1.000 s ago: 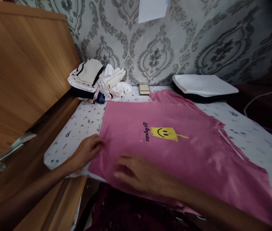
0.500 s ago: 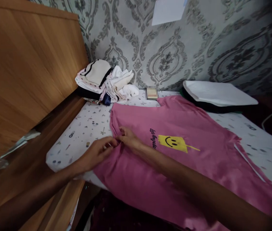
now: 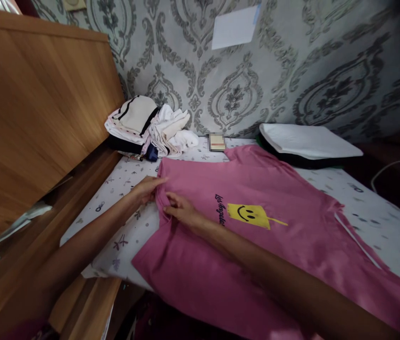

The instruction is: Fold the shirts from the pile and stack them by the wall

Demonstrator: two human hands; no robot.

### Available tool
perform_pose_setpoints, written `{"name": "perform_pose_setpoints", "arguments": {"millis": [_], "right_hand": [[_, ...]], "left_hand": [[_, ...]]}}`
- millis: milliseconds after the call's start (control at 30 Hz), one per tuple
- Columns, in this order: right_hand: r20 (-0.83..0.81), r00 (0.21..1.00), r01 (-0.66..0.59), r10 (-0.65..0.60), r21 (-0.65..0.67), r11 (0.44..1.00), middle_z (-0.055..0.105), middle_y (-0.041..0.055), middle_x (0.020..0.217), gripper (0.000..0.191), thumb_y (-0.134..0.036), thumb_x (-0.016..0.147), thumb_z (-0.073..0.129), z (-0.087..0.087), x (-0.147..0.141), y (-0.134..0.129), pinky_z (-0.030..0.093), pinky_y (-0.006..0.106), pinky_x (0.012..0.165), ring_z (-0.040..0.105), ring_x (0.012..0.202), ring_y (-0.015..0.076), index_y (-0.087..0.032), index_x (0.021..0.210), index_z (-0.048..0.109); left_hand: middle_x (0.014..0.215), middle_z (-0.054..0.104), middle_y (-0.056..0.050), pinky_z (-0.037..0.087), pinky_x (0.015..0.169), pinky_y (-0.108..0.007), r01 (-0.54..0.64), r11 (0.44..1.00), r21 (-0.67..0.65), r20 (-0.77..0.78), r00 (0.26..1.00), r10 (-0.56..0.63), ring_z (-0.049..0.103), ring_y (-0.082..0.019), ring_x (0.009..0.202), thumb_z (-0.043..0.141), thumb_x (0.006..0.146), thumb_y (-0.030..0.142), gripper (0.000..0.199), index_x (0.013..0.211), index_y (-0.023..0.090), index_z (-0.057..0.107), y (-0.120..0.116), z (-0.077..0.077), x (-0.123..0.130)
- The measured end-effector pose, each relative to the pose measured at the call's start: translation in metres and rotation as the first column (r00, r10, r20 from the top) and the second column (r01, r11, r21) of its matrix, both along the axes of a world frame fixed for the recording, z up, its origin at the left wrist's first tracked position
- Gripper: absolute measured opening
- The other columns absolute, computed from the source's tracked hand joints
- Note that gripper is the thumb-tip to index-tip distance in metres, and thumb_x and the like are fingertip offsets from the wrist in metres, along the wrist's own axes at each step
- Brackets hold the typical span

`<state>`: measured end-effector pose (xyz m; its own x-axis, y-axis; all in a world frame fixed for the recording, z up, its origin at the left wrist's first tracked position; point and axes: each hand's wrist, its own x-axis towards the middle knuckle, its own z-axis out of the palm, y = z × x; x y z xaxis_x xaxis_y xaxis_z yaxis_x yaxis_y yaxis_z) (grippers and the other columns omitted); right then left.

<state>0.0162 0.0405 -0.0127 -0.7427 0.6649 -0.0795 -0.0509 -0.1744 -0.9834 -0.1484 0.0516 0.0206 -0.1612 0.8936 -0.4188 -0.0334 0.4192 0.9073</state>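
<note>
A pink T-shirt (image 3: 200, 174) lies spread over a white patterned sheet (image 3: 97, 231); a yellow smiley print and "Los Angeles" lettering show on its front. My left hand (image 3: 149, 187) is at the shirt's left edge by the collar, thumb on top and the other fingers beneath, closed on the cloth. Slightly nearer to me, my right hand (image 3: 182, 211) pinches the gathered collar edge between thumb and fingers. The cloth bunches into small folds between the two hands, and the shirt's near part hangs over the front edge.
Folded clothes (image 3: 138, 115) and crumpled white garments (image 3: 171, 130) are piled at the back left, beside a wooden panel (image 3: 44, 104). A small box (image 3: 217, 141) stands against the wall. At the back right lies a folded white cloth (image 3: 309, 140) on dark items.
My left hand has moved away from my right hand, up along the shirt's edge to the collar's far side. My right hand stays on the edge. The view has shifted slightly.
</note>
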Motion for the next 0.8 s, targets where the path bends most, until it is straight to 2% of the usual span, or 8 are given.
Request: {"name": "perform_pose_setpoints", "arguments": {"millis": [133, 233, 333, 400, 467, 600, 700, 800], "right_hand": [[0.13, 0.967, -0.234, 0.218, 0.128, 0.964, 0.061, 0.0033, 0.094, 0.052, -0.034, 0.087, 0.063, 0.005, -0.001, -0.004, 0.053, 0.029, 0.057, 0.058, 0.066, 0.0138, -0.021, 0.136, 0.051], [0.184, 0.954, -0.29, 0.237, 0.367, 0.884, 0.065, 0.0041, 0.091, 0.028, -0.033, 0.093, 0.055, 0.01, -0.003, 0.006, 0.053, 0.03, 0.063, 0.059, 0.069, 0.0147, -0.019, 0.115, 0.065], [0.324, 0.943, -0.187, -0.073, 0.701, 0.688, 0.068, 0.0057, 0.099, 0.022, -0.022, 0.093, 0.05, 0.015, -0.009, 0.043, 0.05, 0.032, 0.083, 0.062, 0.089, 0.0184, -0.019, 0.103, 0.07], [0.408, 0.851, -0.158, -0.33, 0.799, 0.581, 0.067, 0.0089, 0.114, 0.027, -0.017, 0.093, 0.047, 0.016, -0.016, 0.08, 0.046, 0.034, 0.094, 0.061, 0.106, 0.0214, -0.018, 0.109, 0.068], [0.459, 0.763, -0.145, -0.455, 0.807, 0.572, 0.063, 0.0134, 0.124, 0.032, -0.015, 0.094, 0.041, 0.018, -0.027, 0.118, 0.045, 0.036, 0.097, 0.058, 0.114, 0.0247, -0.016, 0.113, 0.067], [0.515, 0.697, -0.14, -0.499, 0.78, 0.609, 0.063, 0.0174, 0.125, 0.029, -0.012, 0.089, 0.045, 0.017, -0.056, 0.179, 0.046, 0.04, 0.097, 0.058, 0.118, 0.0303, -0.014, 0.108, 0.067], [0.533, 0.693, -0.143, -0.485, 0.761, 0.633, 0.068, 0.0172, 0.116, 0.02, -0.011, 0.081, 0.057, 0.012, -0.075, 0.203, 0.048, 0.041, 0.093, 0.061, 0.114, 0.0336, -0.015, 0.097, 0.068], [0.514, 0.717, -0.111, -0.47, 0.751, 0.651, 0.072, 0.0145, 0.095, 0.005, -0.013, 0.076, 0.063, 0.004, -0.084, 0.211, 0.05, 0.039, 0.083, 0.067, 0.098, 0.0335, -0.017, 0.078, 0.065]], "left_hand": [[0.055, 0.06, 0.004, 0.043, 0.045, -0.02, -0.03, 0.998, 0.048, -0.091, 0.995, 0.034, 0.055, -0.011, 0.046, 0.081, 0.059, 0.021, 0.027, 0.07, 0.015, 0.057, 0.003, -0.006, -0.011], [0.045, 0.046, 0.01, 0.029, 0.037, -0.016, -0.039, 0.998, 0.053, -0.146, 0.988, 0.046, 0.04, -0.005, 0.035, 0.077, 0.061, 0.017, 0.028, 0.064, 0.018, 0.049, 0.001, -0.008, -0.02], [0.042, 0.04, 0.012, 0.022, 0.034, -0.016, -0.027, 0.998, 0.056, -0.201, 0.979, 0.038, 0.035, -0.005, 0.031, 0.074, 0.065, 0.018, 0.029, 0.064, 0.019, 0.045, 0.0, -0.011, -0.022], [0.041, 0.039, 0.012, 0.021, 0.033, -0.016, -0.012, 0.998, 0.064, -0.236, 0.971, 0.027, 0.035, -0.006, 0.029, 0.073, 0.068, 0.02, 0.029, 0.064, 0.02, 0.045, 0.0, -0.013, -0.022], [0.04, 0.037, 0.013, 0.02, 0.033, -0.016, 0.0, 0.997, 0.079, -0.269, 0.963, 0.021, 0.035, -0.006, 0.027, 0.071, 0.07, 0.02, 0.026, 0.065, 0.02, 0.045, 0.001, -0.016, -0.021], [0.043, 0.038, 0.013, 0.022, 0.033, -0.016, 0.006, 0.992, 0.122, -0.31, 0.95, 0.033, 0.033, -0.005, 0.03, 0.066, 0.069, 0.017, 0.02, 0.065, 0.019, 0.047, 0.0, -0.021, -0.02], [0.048, 0.041, 0.012, 0.026, 0.035, -0.016, 0.016, 0.987, 0.158, -0.322, 0.946, 0.036, 0.035, -0.005, 0.034, 0.064, 0.068, 0.019, 0.016, 0.067, 0.019, 0.048, -0.002, -0.023, -0.02], [0.051, 0.044, 0.011, 0.027, 0.036, -0.017, 0.023, 0.983, 0.183, -0.358, 0.932, 0.045, 0.038, -0.006, 0.038, 0.061, 0.068, 0.02, 0.012, 0.069, 0.019, 0.049, -0.004, -0.024, -0.02]]}}
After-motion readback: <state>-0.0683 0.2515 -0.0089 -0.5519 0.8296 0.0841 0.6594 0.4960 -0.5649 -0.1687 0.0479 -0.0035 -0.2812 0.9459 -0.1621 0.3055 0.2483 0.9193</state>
